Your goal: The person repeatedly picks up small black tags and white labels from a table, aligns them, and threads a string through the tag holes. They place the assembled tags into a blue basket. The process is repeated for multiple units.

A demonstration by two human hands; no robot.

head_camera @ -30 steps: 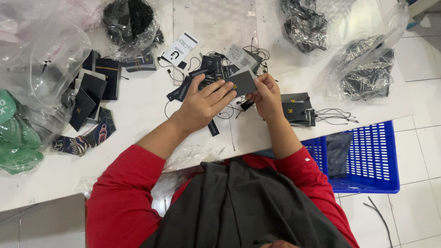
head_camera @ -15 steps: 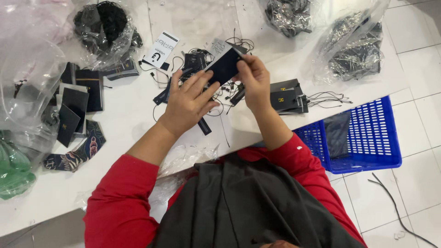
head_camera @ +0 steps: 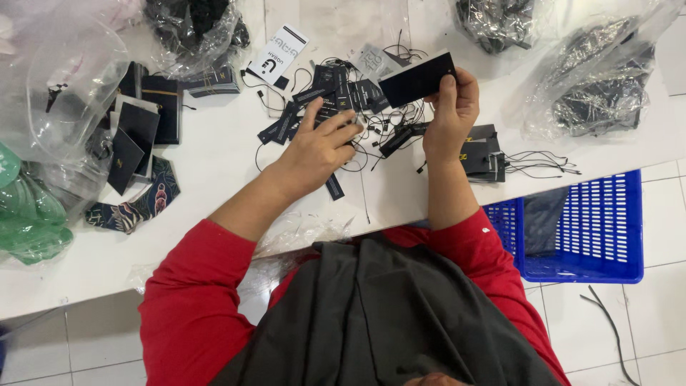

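Green bags (head_camera: 25, 214): far left edge of the white table (head_camera: 214, 171), partly under a clear bag (head_camera: 64, 86).

Patterned cloth (head_camera: 139, 204): dark, flat on the table just right of the green bags.

Black cards (head_camera: 139, 129): several overlapping, above the cloth, at the mouth of the clear bag.

Black stack (head_camera: 211, 82): small pile with a gold band, near a bag of dark goods (head_camera: 193, 25) at the top edge.

White tag (head_camera: 277, 51): printed, tilted, lying apart above the loose pile.

Tags (head_camera: 321, 93): black strips with thin cords, scattered at table centre.

Left hand (head_camera: 318, 150): palm down on the loose tags, fingers spread and lightly curled over them; whether any tag is pinched cannot be told.

Card (head_camera: 418, 78): black, rectangular, raised above the tag pile, tilted, right of centre.

Right hand (head_camera: 450, 114): thumb and fingers pinching the card's right end.

Dark stack (head_camera: 482, 154): flat pieces just right of the right hand, cords (head_camera: 536, 164) trailing rightward.

Clear bags (head_camera: 600, 78): two at top right, holding dark corded items.

Blue basket (head_camera: 586, 229): below the table edge on the tiled floor, a dark cloth inside.
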